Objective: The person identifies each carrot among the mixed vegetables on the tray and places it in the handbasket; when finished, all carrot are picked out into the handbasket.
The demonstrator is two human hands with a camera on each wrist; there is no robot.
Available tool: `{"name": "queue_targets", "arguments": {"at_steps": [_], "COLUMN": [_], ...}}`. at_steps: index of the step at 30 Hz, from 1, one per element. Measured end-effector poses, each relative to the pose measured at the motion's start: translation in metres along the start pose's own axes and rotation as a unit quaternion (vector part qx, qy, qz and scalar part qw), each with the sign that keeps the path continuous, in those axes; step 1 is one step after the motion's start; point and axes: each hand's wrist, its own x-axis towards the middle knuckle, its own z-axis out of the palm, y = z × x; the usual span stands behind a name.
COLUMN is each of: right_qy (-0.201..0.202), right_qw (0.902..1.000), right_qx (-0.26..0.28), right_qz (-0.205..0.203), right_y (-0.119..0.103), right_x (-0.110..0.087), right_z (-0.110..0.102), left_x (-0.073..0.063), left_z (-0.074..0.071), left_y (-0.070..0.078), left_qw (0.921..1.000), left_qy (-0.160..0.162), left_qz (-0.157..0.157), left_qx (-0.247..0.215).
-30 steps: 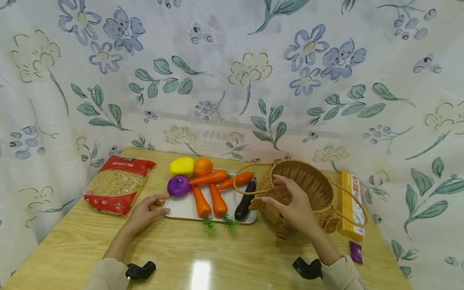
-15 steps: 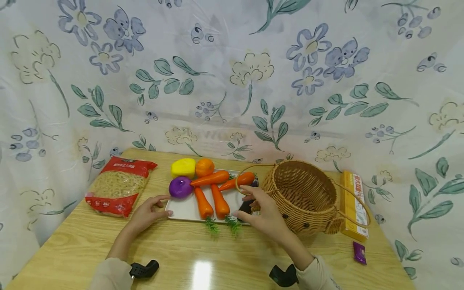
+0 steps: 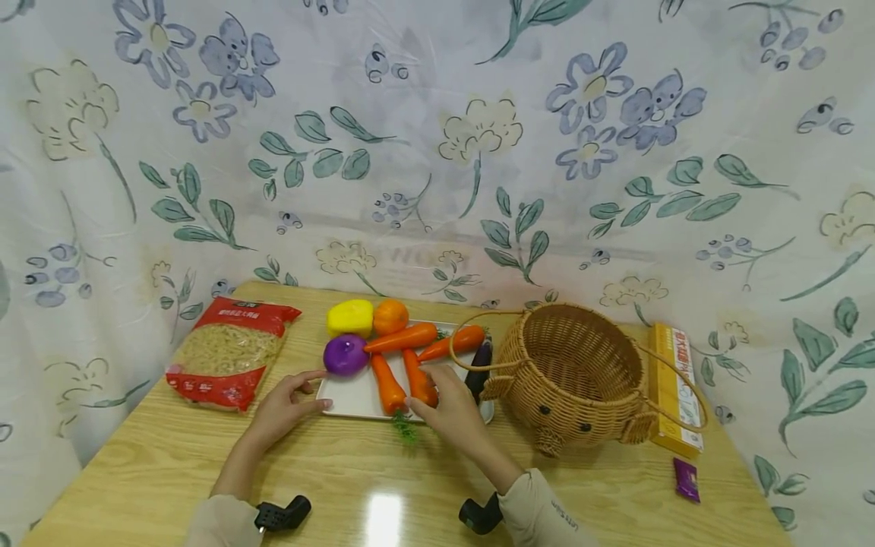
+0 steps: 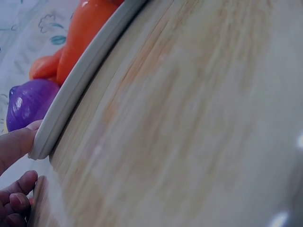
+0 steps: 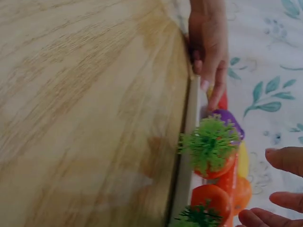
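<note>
A pale tray (image 3: 362,409) carries several orange carrots (image 3: 388,386), a purple round vegetable (image 3: 345,355) and a dark eggplant (image 3: 479,372). My left hand (image 3: 290,406) holds the tray's near left corner; in the left wrist view one finger lies on the rim (image 4: 46,137) and the others are curled. Above the front of the tray, my right hand (image 3: 454,414) hovers over a second upright carrot (image 3: 418,377), partly covering it. In the right wrist view the right fingers (image 5: 286,161) are spread with nothing between them, beside the green carrot tops (image 5: 210,142).
A wicker basket (image 3: 519,410) with two loop handles stands right of the tray, one handle reaching over it. Beyond it are a yellow box (image 3: 673,387) and a small purple packet (image 3: 687,479). A red pasta bag (image 3: 232,353) lies left. Yellow (image 3: 350,317) and orange (image 3: 390,316) produce sit behind.
My right hand has moved left and down from the basket, past the eggplant, to the carrots. The left hand stays at the tray corner.
</note>
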Motion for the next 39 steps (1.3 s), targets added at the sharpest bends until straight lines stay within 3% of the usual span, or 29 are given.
{"name": "queue_targets", "arguments": {"at_steps": [10,21,32,39], "right_qy": [0.054,0.056,0.048,0.074], "right_qw": [0.9973,0.9906,0.983,0.9831], "right_qx": [-0.037,-0.093,-0.167,-0.155], "right_qz": [0.031,0.083,0.059,0.063], "right_y": [0.009,0.014,0.012,0.007], "right_x": [0.004,0.011,0.008,0.006], "right_z": [0.015,0.028,0.039,0.04], "left_x": [0.001,0.0,-0.005,-0.004], "left_z": [0.003,0.005,0.006,0.004], "left_y": [0.007,0.006,0.005,0.003], "left_qw": [1.0,0.9999,0.9996,0.9996], "left_qy": [0.006,0.011,0.01,0.007], "left_qz": [-0.007,-0.011,-0.023,-0.023], "left_qx": [0.003,0.002,-0.016,-0.017]}}
